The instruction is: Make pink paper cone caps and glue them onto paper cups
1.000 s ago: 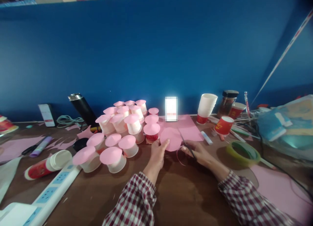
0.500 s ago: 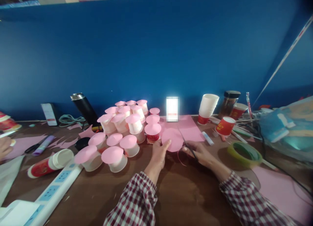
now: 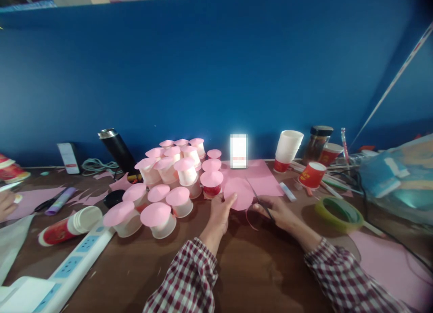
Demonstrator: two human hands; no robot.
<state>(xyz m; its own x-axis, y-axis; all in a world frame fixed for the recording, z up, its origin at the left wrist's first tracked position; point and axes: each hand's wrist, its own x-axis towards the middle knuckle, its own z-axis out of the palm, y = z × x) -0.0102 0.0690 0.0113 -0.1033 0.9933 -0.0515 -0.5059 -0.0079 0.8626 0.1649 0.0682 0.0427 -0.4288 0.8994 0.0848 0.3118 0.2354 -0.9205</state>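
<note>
Pink paper disc [image 3: 239, 193] sat at centre of brown surface [image 3: 250, 268], lifted slightly off it. My left hand [image 3: 219, 216] pinched disc's lower left edge, thumb on top. My right hand [image 3: 275, 211] was closed around scissors [image 3: 260, 200], blades at disc's right edge, thin curled offcut [image 3: 249, 218] hanging below. I noted cluster of pink-topped cups [image 3: 169, 182] just left of disc, pink sheet [image 3: 260, 177] behind it, green tape roll [image 3: 338, 212] to right. Another person's hand [image 3: 6, 204] showed at far left edge.
</note>
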